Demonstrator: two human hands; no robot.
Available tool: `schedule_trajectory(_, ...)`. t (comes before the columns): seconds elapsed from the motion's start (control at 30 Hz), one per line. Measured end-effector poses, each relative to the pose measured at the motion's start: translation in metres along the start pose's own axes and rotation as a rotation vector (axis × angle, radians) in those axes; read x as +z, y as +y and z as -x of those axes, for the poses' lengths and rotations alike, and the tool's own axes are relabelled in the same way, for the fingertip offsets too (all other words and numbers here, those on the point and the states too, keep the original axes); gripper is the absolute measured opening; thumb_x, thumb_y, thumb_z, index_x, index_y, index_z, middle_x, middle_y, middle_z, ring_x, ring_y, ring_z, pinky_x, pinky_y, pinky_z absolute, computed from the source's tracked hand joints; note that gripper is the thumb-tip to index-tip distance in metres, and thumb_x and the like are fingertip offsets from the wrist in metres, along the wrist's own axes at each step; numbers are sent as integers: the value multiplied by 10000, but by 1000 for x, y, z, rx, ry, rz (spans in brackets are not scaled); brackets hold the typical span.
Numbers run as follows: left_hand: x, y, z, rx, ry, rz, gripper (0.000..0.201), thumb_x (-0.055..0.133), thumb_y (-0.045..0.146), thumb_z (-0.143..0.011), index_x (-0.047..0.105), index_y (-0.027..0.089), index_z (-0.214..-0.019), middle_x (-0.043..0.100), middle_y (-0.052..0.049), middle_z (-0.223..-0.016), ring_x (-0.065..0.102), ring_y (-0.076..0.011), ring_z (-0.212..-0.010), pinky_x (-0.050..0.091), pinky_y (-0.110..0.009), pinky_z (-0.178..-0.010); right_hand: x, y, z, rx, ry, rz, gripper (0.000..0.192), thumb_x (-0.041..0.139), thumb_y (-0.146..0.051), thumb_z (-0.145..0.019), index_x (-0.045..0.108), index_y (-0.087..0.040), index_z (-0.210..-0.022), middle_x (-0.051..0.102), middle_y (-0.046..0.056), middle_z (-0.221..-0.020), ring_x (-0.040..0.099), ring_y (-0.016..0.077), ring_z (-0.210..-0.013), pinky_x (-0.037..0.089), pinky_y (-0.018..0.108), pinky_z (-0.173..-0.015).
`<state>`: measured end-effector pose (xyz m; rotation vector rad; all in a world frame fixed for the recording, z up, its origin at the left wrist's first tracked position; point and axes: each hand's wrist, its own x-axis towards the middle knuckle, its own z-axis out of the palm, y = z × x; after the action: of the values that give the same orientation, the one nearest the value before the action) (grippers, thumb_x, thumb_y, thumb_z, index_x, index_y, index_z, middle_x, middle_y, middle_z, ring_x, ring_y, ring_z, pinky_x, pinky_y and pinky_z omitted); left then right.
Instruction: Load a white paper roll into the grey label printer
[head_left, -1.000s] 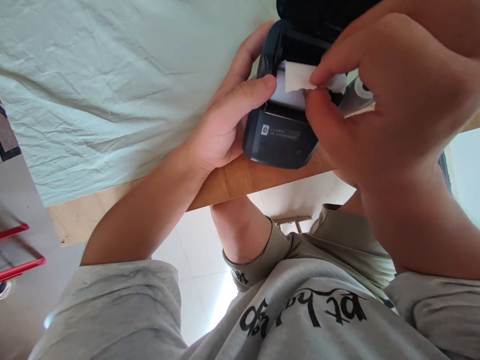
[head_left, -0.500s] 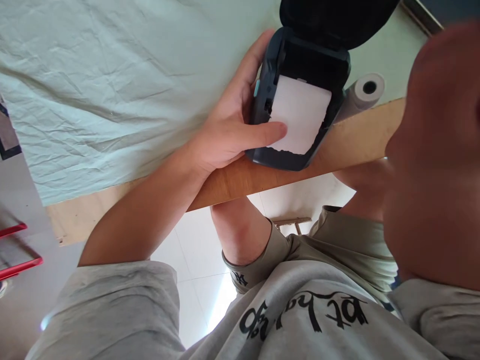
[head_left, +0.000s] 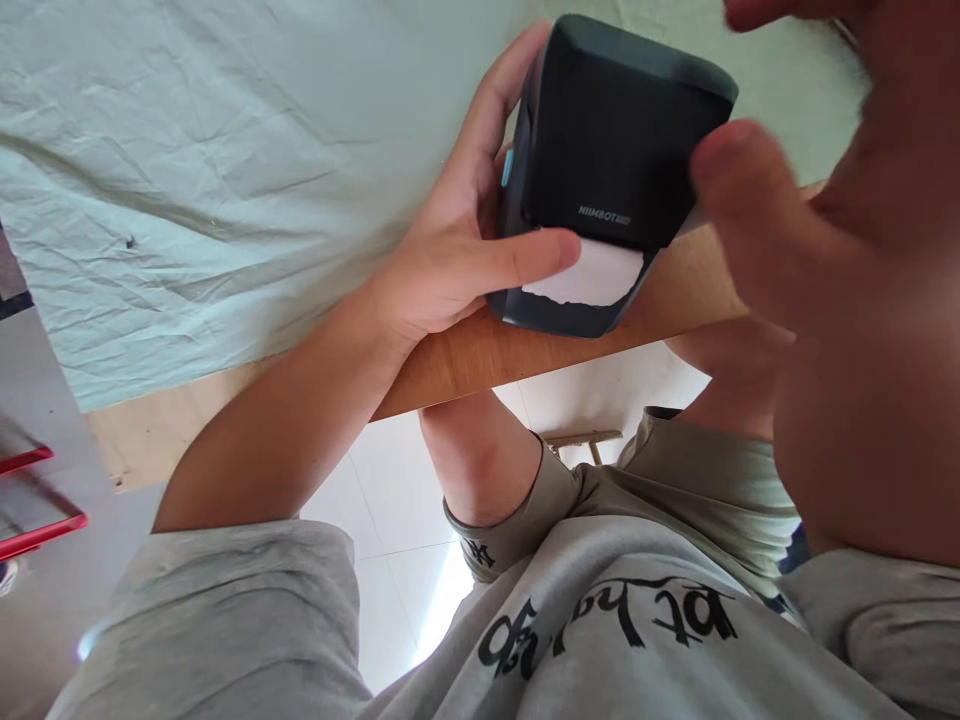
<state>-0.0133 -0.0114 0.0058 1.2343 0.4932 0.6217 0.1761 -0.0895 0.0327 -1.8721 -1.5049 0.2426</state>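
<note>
A dark label printer marked "NIIMBOT" is gripped in my left hand, above the table's front edge. My fingers wrap its left side by a light-blue button, and my thumb presses on the paper that sticks out at its lower end. The black lid lies down over the body; I cannot tell whether it is latched. Close by on the right is my right hand, blurred, its thumb near the lid's right edge and apart from the finger above. Most of its other fingers are out of frame.
A pale green cloth with creases covers the table, leaving a bare wooden edge along the front. My legs are under that edge. Red-edged items stand at the far left.
The printer's lid has swung from raised to down over the compartment, covering most of the paper. My right hand has opened out beside it. The paper roll is now mostly hidden. My left hand keeps its hold.
</note>
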Motion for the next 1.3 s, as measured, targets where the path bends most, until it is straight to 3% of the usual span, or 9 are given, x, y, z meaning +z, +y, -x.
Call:
schedule_trajectory(0.1, 10, 5, -1, -22, 149, 76, 296, 628, 313, -752, 555, 222, -1024, 635, 24, -876, 712, -165, -903, 540, -220, -721, -3, -8, 1, -265, -248, 121, 702, 343, -589, -888, 488, -114, -1385, 536, 19, -1226, 481, 244, -1249, 350, 417, -1042)
schedule_trajectory(0.33, 14, 1, -4, -89, 179, 228, 112, 617, 207, -751, 566, 201, -851, 562, -8, -716, 600, -119, -573, 410, -250, -513, -6, -18, -9, -217, -357, 194, 829, 332, -645, -798, 430, -88, -1405, 488, 36, -1334, 446, 287, -1270, 324, 469, -1009)
schedule_trajectory(0.47, 13, -7, -6, -5, 216, 199, 216, 672, 304, -725, 588, 221, -906, 590, -15, -744, 670, -181, -662, 405, -272, -523, -7, -21, -12, -187, -389, 219, 775, 284, -573, -804, 404, -133, -1430, 471, 7, -1365, 428, 272, -1306, 286, 479, -1010)
schedule_trajectory(0.57, 16, -4, -9, 9, 176, 238, 243, 517, 363, -827, 588, 213, -1005, 645, -36, -889, 728, -255, -960, 508, -293, -652, -5, -20, -10, -166, -363, 259, 818, 170, -552, -806, 390, -92, -1446, 460, 31, -1375, 428, 286, -1303, 267, 479, -977)
schedule_trajectory(0.67, 18, 3, -13, -142, 121, 260, 509, 186, 410, -942, 630, 231, -1115, 644, -23, -939, 674, -288, -1176, 555, -392, -820, -1, -18, -7, -156, -304, 278, 861, 103, -566, -816, 376, -58, -1455, 461, 48, -1356, 429, 294, -1295, 258, 482, -968)
schedule_trajectory(0.77, 15, 4, -14, -211, 124, 230, 562, 216, 501, -934, 690, 222, -1047, 667, -12, -941, 631, -335, -1235, 555, -456, -857, 2, -12, -5, -157, -276, 272, 766, 220, -578, -862, 405, -108, -1437, 489, 41, -1321, 434, 293, -1291, 271, 481, -988)
schedule_trajectory(1.0, 6, -4, -9, -113, 167, 272, 261, 454, 319, -907, 643, 156, -831, 707, -17, -934, 646, -299, -1190, 566, -388, -862, 5, 3, 1, -267, -205, 255, 766, 169, -663, -917, 450, -147, -1409, 525, 42, -1240, 478, 269, -1254, 311, 471, -1012)
schedule_trajectory(1.2, 8, -9, -15, 35, 188, 371, 212, 516, 140, -864, 583, 154, -663, 543, 31, -582, 640, -90, -687, 487, -201, -641, 1, -1, 1, -300, -253, 267, 789, 235, -608, -854, 426, -92, -1420, 523, 40, -1212, 502, 271, -1199, 303, 467, -950)
schedule_trajectory(1.3, 10, -7, -16, 25, 189, 373, 269, 458, 158, -893, 577, 157, -651, 519, 24, -563, 689, -133, -821, 486, -215, -668, 0, -6, -3, -257, -275, 236, 891, 359, -713, -781, 432, -84, -1408, 518, 50, -1257, 505, 288, -1212, 317, 469, -974)
